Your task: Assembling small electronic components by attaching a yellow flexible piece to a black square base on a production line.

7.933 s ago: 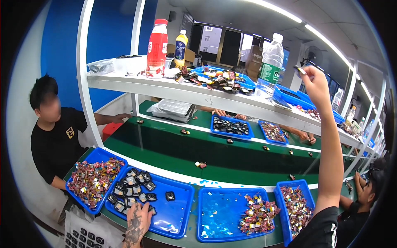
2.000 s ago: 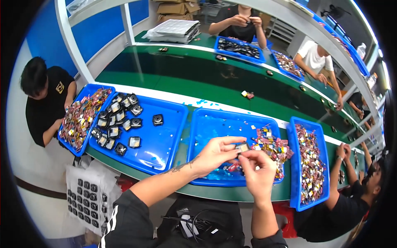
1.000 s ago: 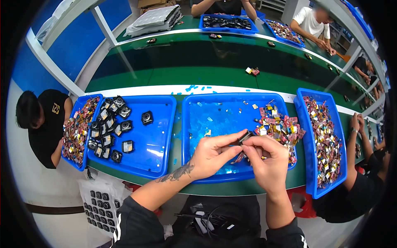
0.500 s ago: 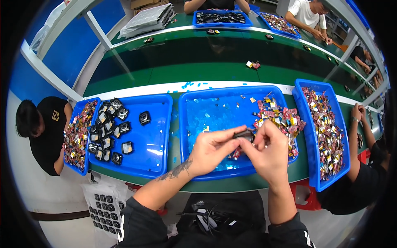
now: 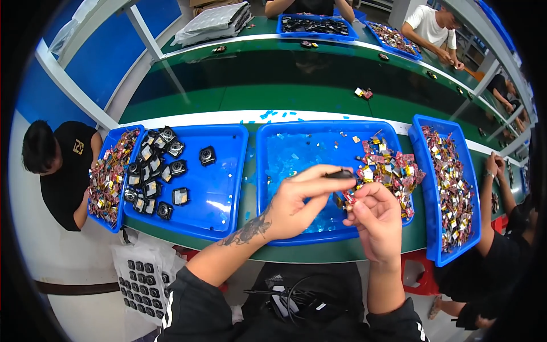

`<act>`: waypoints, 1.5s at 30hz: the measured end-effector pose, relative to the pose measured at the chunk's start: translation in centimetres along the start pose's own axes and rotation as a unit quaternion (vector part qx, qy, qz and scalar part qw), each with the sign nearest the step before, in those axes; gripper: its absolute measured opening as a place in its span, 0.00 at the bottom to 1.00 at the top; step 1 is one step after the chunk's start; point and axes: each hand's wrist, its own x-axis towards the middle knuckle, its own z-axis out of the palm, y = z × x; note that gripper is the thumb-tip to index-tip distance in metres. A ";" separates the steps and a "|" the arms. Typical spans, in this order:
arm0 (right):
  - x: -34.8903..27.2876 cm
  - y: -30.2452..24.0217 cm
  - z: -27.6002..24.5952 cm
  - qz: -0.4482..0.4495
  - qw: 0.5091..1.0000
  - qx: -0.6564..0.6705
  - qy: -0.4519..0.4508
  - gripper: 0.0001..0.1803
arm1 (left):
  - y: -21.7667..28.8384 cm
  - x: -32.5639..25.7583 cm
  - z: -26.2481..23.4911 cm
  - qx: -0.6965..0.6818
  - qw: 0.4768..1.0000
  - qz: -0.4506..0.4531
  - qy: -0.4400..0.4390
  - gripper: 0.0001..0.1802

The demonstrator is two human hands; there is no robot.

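In our left hand [image 5: 296, 202] the fingers clamp a black casing [image 5: 341, 174]; those of our right hand [image 5: 377, 219] pinch a small reddish piece [image 5: 348, 197], both above a blue plastic tray [image 5: 261, 171] with crinkly bits [image 5: 393, 168] heaped right. Just left, another tray [image 5: 219, 176] holds squarish black housings [image 5: 152, 166].

Black piece [image 5: 340, 174] in left hand [image 5: 299, 200]; small reddish part [image 5: 348, 197] (half hidden) in right hand [image 5: 378, 221].

Dark part [image 5: 342, 174] in left hand [image 5: 297, 204]: partly hidden, kind unclear. Reddish piece [image 5: 348, 197] at right hand [image 5: 379, 219]: partly covered, too small to identify. Far worker [image 5: 310, 7]: head cut off by upper edge. Left sleeve [image 5: 196, 302]: cut by lower edge.
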 end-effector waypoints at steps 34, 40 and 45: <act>0.9 0.6 -1.8 0.070 0.997 -0.006 0.020 0.05 | 0.4 -0.1 1.6 -0.010 0.987 -0.155 -0.049 0.03; 0.3 0.3 -0.4 -0.022 0.992 -0.100 0.075 0.09 | -0.1 -0.2 1.7 0.006 0.986 -0.161 -0.048 0.06; 0.4 0.5 -0.4 -0.121 0.966 -0.217 0.076 0.16 | -0.5 -0.6 2.1 -0.084 0.980 -0.181 0.003 0.15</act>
